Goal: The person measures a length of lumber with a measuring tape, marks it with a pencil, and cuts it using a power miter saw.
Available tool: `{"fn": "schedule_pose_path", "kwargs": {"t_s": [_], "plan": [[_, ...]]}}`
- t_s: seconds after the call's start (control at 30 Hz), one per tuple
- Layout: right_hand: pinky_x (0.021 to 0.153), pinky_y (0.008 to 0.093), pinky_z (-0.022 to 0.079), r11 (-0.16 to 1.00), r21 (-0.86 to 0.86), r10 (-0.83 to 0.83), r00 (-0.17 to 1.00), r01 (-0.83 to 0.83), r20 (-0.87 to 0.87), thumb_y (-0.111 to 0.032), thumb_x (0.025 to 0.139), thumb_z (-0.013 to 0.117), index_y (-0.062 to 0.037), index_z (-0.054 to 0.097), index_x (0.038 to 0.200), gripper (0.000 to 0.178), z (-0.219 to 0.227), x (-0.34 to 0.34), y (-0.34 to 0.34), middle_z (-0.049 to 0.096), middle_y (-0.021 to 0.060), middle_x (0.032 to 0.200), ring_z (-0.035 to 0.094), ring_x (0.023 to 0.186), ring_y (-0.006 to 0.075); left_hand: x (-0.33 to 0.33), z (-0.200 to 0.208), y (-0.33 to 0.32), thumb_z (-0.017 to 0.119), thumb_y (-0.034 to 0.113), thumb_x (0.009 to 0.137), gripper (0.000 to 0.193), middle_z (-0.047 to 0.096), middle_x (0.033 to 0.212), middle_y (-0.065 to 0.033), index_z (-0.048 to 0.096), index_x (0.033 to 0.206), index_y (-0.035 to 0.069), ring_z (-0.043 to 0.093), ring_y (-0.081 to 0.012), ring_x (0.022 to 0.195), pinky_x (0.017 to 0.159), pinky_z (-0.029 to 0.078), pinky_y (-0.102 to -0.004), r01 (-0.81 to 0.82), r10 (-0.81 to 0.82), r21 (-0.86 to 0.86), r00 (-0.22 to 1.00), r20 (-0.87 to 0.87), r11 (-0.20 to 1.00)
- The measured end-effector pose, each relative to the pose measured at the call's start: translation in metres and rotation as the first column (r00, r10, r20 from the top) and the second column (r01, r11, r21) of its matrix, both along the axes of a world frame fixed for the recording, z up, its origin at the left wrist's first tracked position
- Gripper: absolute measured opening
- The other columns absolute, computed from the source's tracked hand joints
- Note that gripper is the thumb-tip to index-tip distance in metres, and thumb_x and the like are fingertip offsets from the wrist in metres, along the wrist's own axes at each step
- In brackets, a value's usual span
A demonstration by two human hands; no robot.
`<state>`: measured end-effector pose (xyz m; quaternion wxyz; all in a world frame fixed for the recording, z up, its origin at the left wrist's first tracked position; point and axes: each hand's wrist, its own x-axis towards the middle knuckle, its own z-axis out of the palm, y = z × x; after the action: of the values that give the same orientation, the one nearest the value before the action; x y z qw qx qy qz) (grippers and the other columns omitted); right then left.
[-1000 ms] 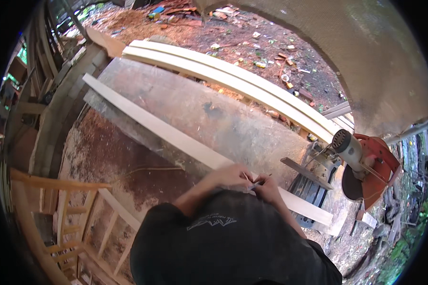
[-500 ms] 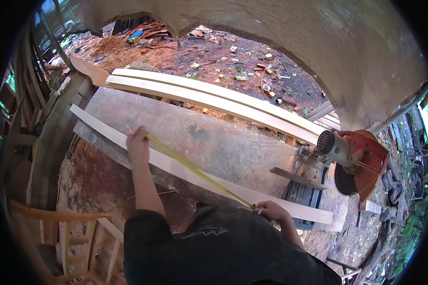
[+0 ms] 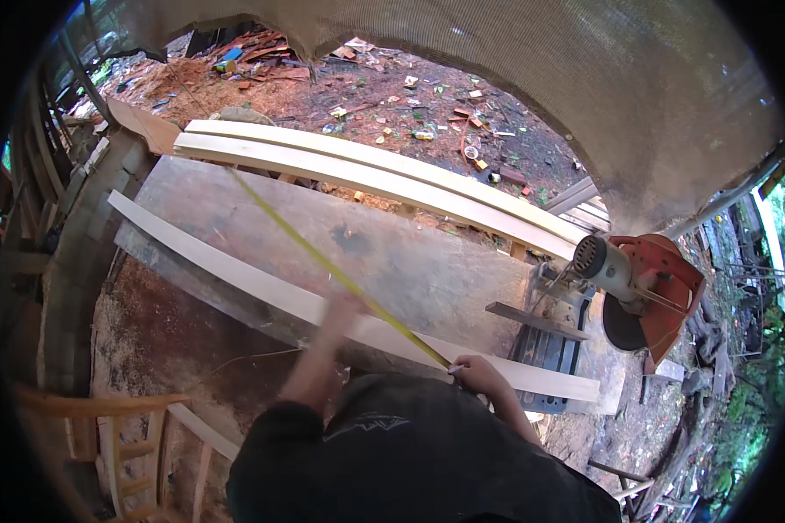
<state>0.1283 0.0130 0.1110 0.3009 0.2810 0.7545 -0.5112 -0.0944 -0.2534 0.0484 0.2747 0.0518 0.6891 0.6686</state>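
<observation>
A long pale wooden plank (image 3: 227, 263) lies lengthwise along the near side of a worn metal-looking tabletop (image 3: 410, 253). Over it stretches a yellow tape measure blade (image 3: 310, 248), running slantwise from the table's far left side down to my right hand (image 3: 482, 376). That hand is closed round the near end of the tape measure, whose case is mostly hidden; a small white tip shows at the fingers. Smeared by motion, my left hand (image 3: 344, 315) is over the plank's middle beside the blade. Whether its fingers hold anything cannot be made out.
Beyond the table's far edge lie two long pale boards (image 3: 366, 179). A red cut-off saw (image 3: 658, 283) stands on a dark base at the right. Wooden chair-like frames (image 3: 135, 444) are at the lower left, and a mesh sheet (image 3: 584, 78) hangs above scrap-strewn ground.
My left hand has let go of the tape blade and moved right along the plank. The blade's far end now points past the plank toward the far boards. My right hand keeps its grip.
</observation>
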Motion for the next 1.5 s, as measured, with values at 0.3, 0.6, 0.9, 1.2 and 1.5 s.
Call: {"fn": "schedule_pose_path", "kwargs": {"t_s": [0.3,0.6,0.9,1.2,1.5], "plan": [[0.064,0.0305,0.049,0.998,0.063,-0.002,0.994,0.009,-0.114,-0.015,0.08,0.065,-0.0014,0.071,0.089,0.018,-0.022,0.028,0.002,0.067,0.0058,0.072,0.062,0.068,0.014,-0.064,0.013,-0.074,0.058,0.028,0.089,0.027,0.061,0.072,-0.0036,0.072,0.084,0.005,0.055,-0.0122,0.067,0.064,0.044,-0.0295,-0.485,0.47,-0.084,0.87,-0.152,0.871],[0.066,0.0325,0.049,0.989,0.143,0.037,0.993,-0.021,-0.112,-0.016,0.079,0.063,-0.0004,0.07,0.09,0.02,-0.01,-0.005,-0.03,0.067,0.0097,0.072,0.063,0.071,0.0167,0.072,-0.001,0.031,0.058,0.023,0.091,0.024,0.068,0.083,-0.0139,0.074,0.095,0.006,0.066,-0.0241,0.074,0.067,0.053,-0.0354,0.378,-0.405,-0.237,0.911,-0.076,0.895],[0.048,0.0293,0.044,0.988,0.152,-0.009,0.999,0.016,-0.045,-0.015,0.087,0.064,-0.0005,0.069,0.091,0.016,-0.016,0.06,-0.004,0.063,0.0058,0.066,0.057,0.053,0.0135,-0.125,-0.001,-0.131,0.064,0.018,0.08,0.022,0.063,0.063,-0.0082,0.069,0.071,-0.001,0.059,-0.0176,0.057,0.054,0.047,-0.0305,-0.637,0.631,-0.018,0.766,-0.122,0.771],[0.049,0.0304,0.043,0.988,0.133,-0.079,0.996,0.082,-0.032,-0.013,0.086,0.065,0.0,0.07,0.082,0.014,-0.034,0.076,0.01,0.061,0.0047,0.06,0.055,0.052,0.0124,-0.197,-0.014,-0.27,0.061,0.012,0.086,0.013,0.066,0.082,-0.0096,0.066,0.088,0.001,0.064,-0.0174,0.068,0.053,0.053,-0.0279,-0.84,0.846,-0.094,0.532,0.05,0.534],[0.063,0.037,0.047,0.948,0.308,0.147,0.967,-0.078,-0.207,-0.018,0.083,0.066,0.0007,0.069,0.088,0.02,-0.029,-0.026,-0.046,0.066,0.0183,0.072,0.063,0.066,0.0236,-0.163,-0.042,-0.245,0.07,0.01,0.083,0.014,0.066,0.086,-0.0073,0.062,0.092,0.002,0.064,-0.0163,0.071,0.056,0.051,-0.0291,-0.82,0.825,-0.103,0.564,0.027,0.563]]}}
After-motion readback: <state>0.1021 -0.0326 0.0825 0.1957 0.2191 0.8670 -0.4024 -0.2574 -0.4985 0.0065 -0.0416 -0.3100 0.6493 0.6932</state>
